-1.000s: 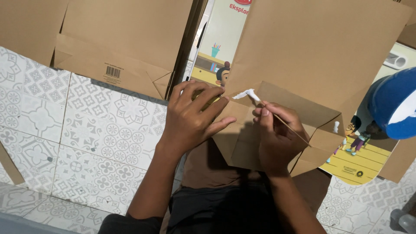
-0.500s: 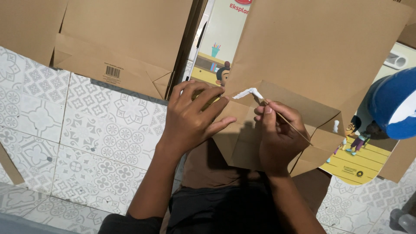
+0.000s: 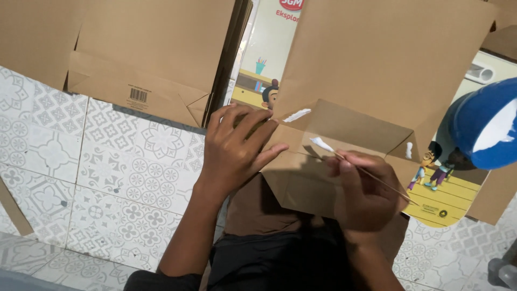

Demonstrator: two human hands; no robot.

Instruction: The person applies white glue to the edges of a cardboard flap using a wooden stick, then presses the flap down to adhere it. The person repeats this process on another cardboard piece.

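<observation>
The left hand lies flat with fingers spread on the brown paper bag. Just beside it, the right hand pinches a thin stick — its white glue-covered tip rests on the bag's folded flap, above the fingers.

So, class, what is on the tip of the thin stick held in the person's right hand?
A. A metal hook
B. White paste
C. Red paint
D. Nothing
B: the thin stick in the right hand ends in a white blob over the brown paper flap, near a white streak already on the paper.
</observation>
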